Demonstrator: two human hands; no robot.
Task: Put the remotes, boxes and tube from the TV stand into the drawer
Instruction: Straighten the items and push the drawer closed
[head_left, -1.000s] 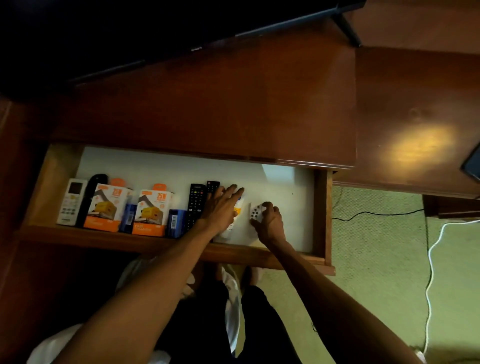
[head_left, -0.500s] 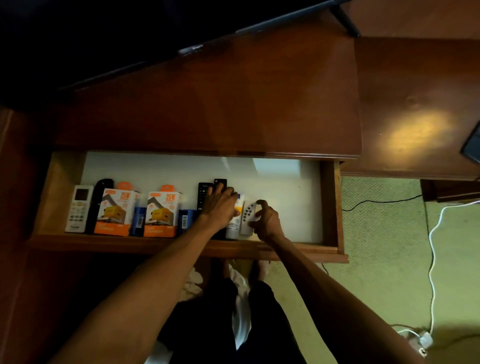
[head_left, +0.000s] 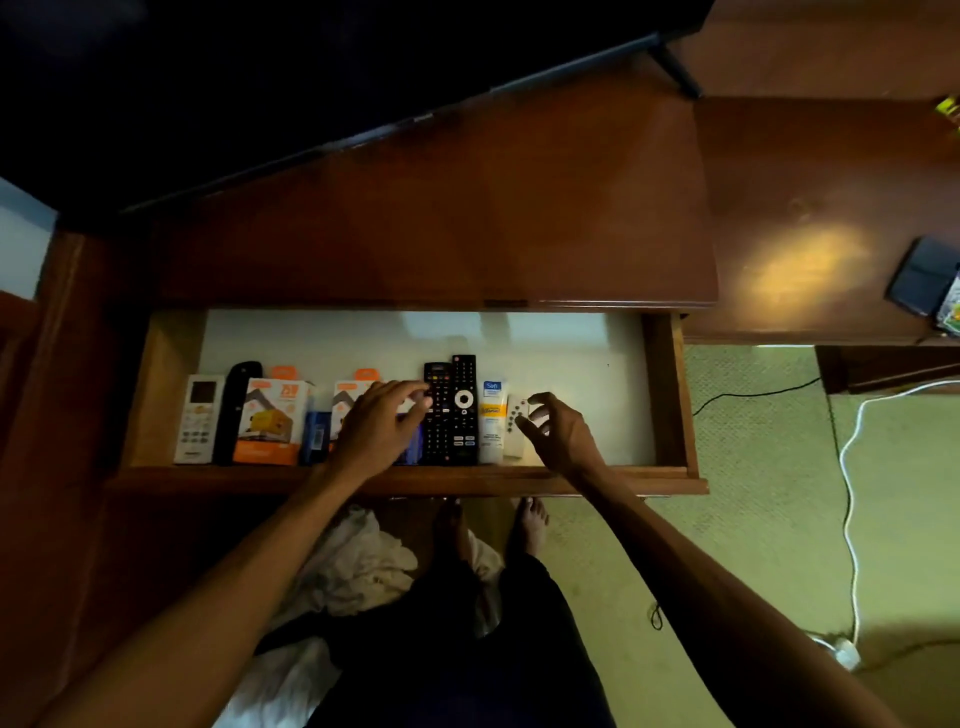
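Hands hover inside an open wooden drawer (head_left: 667, 395) with a pale white floor, seen from above. Along its front edge lies a neat row, likely packed side by side to save room: a white air-conditioner remote with a small screen (head_left: 197, 418), a slim black remote (head_left: 236, 410), an orange-and-white cardboard box (head_left: 270, 421), a small blue box (head_left: 316, 436), a second orange-and-white box (head_left: 353, 395) partly hidden, two long black button remotes (head_left: 451, 410), a white-and-yellow tube (head_left: 491, 421), and a small white remote with dark buttons (head_left: 515, 423). The left hand (head_left: 376, 428) rests spread and empty over the second box. The right hand (head_left: 563, 428), fingers curled loosely, grasps nothing, poised just beside the small white remote. The dark polished wooden counter (head_left: 467, 223) above looks bare of task items, so the tidying seems nearly finished.
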